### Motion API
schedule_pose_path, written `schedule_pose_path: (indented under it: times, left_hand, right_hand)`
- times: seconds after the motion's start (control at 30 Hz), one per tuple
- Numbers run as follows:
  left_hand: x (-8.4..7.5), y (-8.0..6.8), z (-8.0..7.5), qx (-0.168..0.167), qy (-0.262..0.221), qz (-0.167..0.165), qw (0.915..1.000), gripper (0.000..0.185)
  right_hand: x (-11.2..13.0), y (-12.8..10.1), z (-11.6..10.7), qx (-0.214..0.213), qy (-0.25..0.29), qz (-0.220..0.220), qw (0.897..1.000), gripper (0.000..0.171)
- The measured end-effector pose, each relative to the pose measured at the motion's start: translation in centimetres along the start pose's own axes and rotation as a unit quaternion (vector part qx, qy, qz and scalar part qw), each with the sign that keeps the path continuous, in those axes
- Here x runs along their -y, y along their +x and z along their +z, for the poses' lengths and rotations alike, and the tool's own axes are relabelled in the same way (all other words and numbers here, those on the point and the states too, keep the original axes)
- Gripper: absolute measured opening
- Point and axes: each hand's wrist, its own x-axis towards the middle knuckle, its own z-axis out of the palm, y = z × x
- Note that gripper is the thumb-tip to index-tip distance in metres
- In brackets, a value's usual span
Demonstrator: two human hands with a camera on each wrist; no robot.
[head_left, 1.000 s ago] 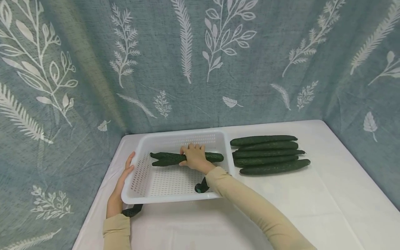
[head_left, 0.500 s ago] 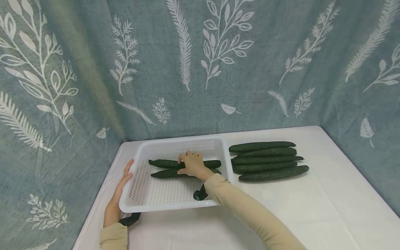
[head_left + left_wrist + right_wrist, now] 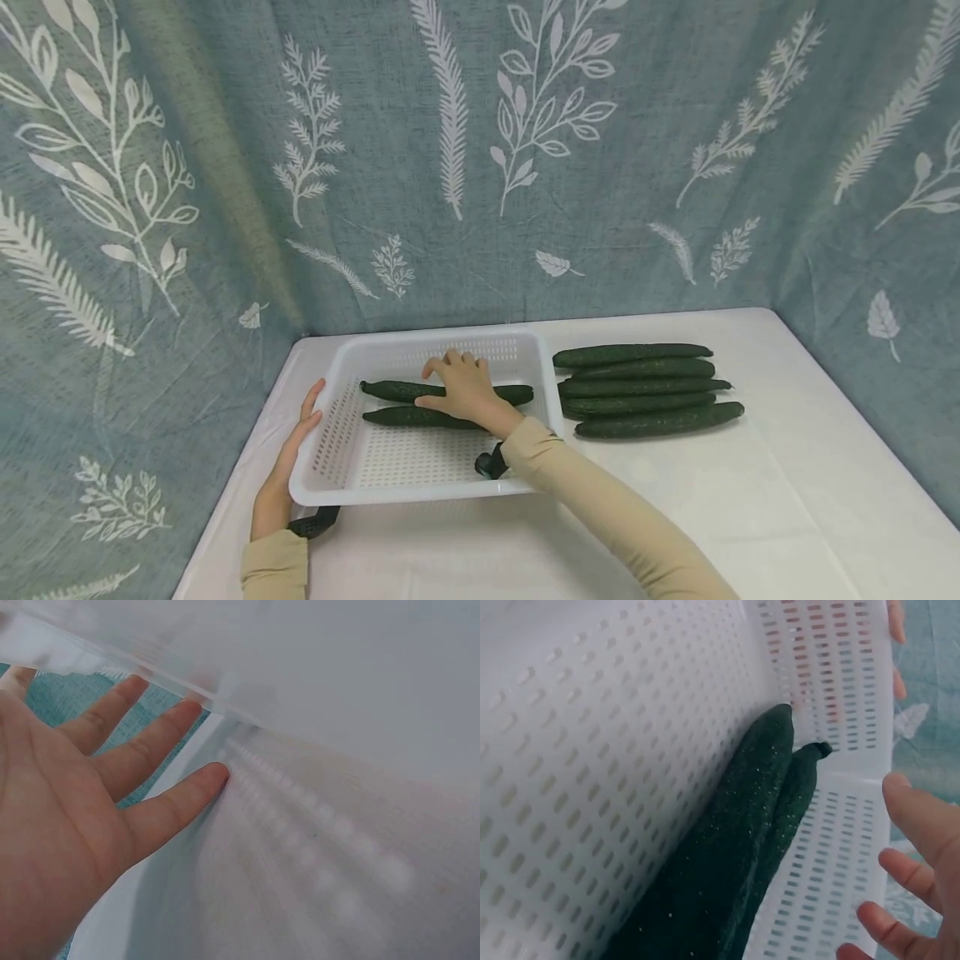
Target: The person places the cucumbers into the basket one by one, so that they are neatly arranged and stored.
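Two dark green cucumbers lie in a white perforated plastic basket [image 3: 420, 497], the far one [image 3: 397, 391] and the near one [image 3: 412, 417] with a gap between them. My right hand [image 3: 467, 392] hovers over their middles in the head view, hiding part of both. In the right wrist view its fingers [image 3: 911, 814] are spread and apart from the cucumber [image 3: 720, 832], holding nothing. My left hand [image 3: 292, 450] supports the basket's left side. Its straight fingers reach under the rim in the left wrist view, fingertips [image 3: 187, 712] right at the white plastic.
Several more cucumbers [image 3: 645, 387] lie side by side on the white tablecloth [image 3: 750, 500], right of the basket. A blue-green leaf-patterned curtain [image 3: 480, 250] stands behind and on both sides. Black wrist camera mounts [image 3: 315, 522] sit under both wrists.
My right hand has let go of the cucumbers and lifted slightly. The near cucumber has settled toward me, parting from the far one. The left hand stays at the basket's side.
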Motion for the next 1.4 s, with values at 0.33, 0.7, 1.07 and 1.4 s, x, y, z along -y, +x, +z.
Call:
schedule_pose_path:
  times: [0.33, 0.7, 1.07, 1.4]
  left_hand:
    - [0.5, 0.5, -0.8, 0.004, 0.011, 0.017, 0.9998, 0.050]
    - [0.8, 0.3, -0.7, 0.002, 0.020, 0.014, 0.9997, 0.049]
    - [1.1, 0.5, -1.2, 0.017, 0.006, 0.022, 0.9996, 0.049]
    - [0.9, 0.4, -0.7, 0.009, -0.007, 0.017, 0.9998, 0.049]
  right_hand:
    - [-0.4, -0.5, -1.4, -0.032, 0.001, -0.006, 0.999, 0.039]
    - [-0.9, -1.3, -2.5, -0.043, 0.013, -0.012, 0.999, 0.039]
    - [-2.2, -2.6, -4.2, -0.070, 0.035, -0.021, 0.997, 0.042]
    - [-3.2, -3.8, -5.1, -0.092, 0.058, -0.026, 0.994, 0.042]
